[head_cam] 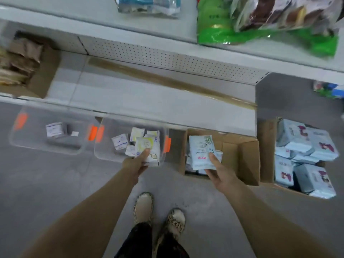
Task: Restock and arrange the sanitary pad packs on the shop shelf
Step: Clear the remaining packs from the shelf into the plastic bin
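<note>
Pale blue pad pack (202, 152), right of frame centre: clamped in right hand (221, 174), thumb on its face, held over open cardboard box (247, 161). White-and-yellow pad pack (148, 150), centre: gripped by left hand (135, 164) above clear plastic bin (104, 153) holding more small packs. Bare lower shelf (149, 97) lies across mid-frame. Second box of blue packs (305, 157) at right edge.
</note>
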Available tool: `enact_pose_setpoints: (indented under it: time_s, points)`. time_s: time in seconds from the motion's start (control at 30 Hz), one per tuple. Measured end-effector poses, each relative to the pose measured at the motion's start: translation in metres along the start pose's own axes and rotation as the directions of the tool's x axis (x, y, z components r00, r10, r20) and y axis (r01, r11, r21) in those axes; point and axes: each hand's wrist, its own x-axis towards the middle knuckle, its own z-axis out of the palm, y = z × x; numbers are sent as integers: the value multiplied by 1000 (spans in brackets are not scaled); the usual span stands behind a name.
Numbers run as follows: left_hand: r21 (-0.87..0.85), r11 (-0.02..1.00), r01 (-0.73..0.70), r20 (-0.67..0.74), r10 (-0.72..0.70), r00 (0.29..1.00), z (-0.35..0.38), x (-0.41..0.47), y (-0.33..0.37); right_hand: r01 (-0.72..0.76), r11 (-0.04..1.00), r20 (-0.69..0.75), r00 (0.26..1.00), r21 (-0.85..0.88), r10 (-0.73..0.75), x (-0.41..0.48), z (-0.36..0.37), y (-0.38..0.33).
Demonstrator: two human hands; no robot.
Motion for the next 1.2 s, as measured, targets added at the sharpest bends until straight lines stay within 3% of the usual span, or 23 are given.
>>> enact_pose_setpoints:
  time_s: [0.3, 0.5, 0.67, 0.9, 1.0, 1.1, 1.2]
  points:
    - [18, 999, 38, -58, -37, 998, -7, 172, -39, 32, 999, 0, 999, -18, -32, 140, 11, 54]
    - [72, 995, 65, -103, -57, 993, -6, 259, -66, 24, 999, -83, 996, 21, -23, 211, 19, 69]
    - [129, 990, 61, -112, -46, 993, -10, 302, -81, 61, 998, -119, 991, 0, -61, 253, 30, 80]
    - [74, 997, -18, -13, 19, 1000, -18, 321, -85, 80, 997, -71, 994, 17, -79, 285, 30, 91]
    - [-4, 995, -100, 17, 100, 995, -9, 319, -79, 93, 994, -75, 992, -64, -98, 294, 28, 92]
    - [-109, 977, -183, -103, 172, 980, -2, 314, -67, 94, 992, -109, 989, -82, -103, 297, 28, 92]
    - [-86, 984, -153, -269, 125, 955, -12, 317, -65, 105, 994, -127, 986, -35, -109, 295, 31, 90]
